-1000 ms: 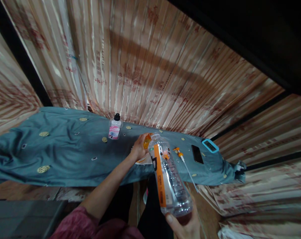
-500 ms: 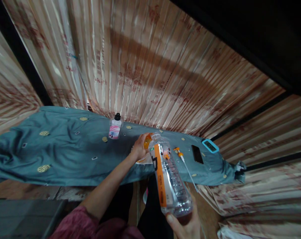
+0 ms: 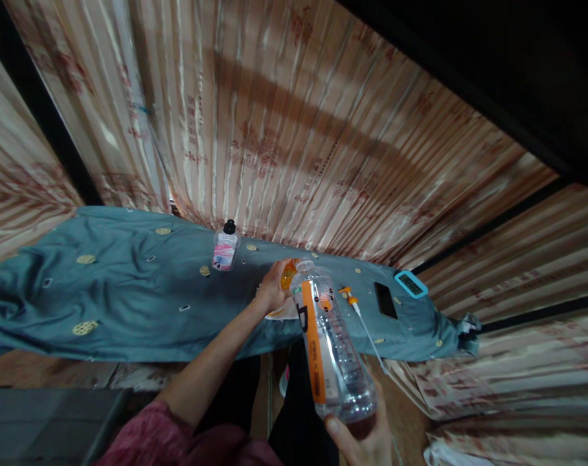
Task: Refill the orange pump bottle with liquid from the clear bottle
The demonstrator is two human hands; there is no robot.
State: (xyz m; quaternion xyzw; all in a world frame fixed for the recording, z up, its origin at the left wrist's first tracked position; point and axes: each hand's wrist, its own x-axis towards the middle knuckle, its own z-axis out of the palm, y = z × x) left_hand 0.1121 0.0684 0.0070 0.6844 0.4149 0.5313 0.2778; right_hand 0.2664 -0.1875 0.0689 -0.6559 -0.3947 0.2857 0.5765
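My right hand grips the base of a large clear plastic bottle with an orange and white label. The bottle is tilted, its mouth pointing away from me. At that mouth, my left hand is closed around an orange see-through container, mostly hidden by my fingers and the bottle. Whether the two touch, or liquid runs between them, I cannot make out. Under my left hand lies something whitish, partly covered. An orange and white pump head with a long tube rests right of the bottle.
A green patterned cloth covers the long table. On it stand a small clear bottle with a black cap and pink label, a dark phone and a blue-framed digital clock. Brown striped sheeting hangs behind.
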